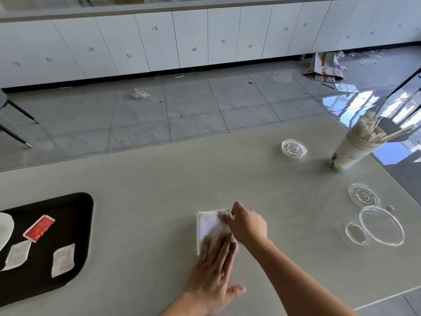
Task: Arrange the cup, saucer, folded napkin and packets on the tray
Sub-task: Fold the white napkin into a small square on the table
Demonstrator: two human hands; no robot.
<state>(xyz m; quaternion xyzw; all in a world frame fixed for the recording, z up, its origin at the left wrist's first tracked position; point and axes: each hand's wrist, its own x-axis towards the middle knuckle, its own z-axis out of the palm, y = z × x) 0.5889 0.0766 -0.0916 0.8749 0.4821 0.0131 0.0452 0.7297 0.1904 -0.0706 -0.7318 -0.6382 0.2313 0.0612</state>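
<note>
A white folded napkin [210, 225] lies on the table near the middle. My left hand [214, 270] rests flat on its near part, fingers together and stretched out. My right hand [247, 224] pinches the napkin's far right edge. A black tray [68, 236] sits at the left with a red packet [39, 228] and two white packets [18, 255] [63, 260] on it. A white saucer [4, 230] shows at the tray's left edge, cut off by the frame. A stack of paper cups [352, 150] holding wooden stirrers stands at the far right.
Clear plastic lids lie on the right side of the table: one at the back [293, 149], one flat [363, 198], one large [381, 225], one small [355, 233]. The table's right edge runs close to them. A chair leg [20, 111] stands at far left.
</note>
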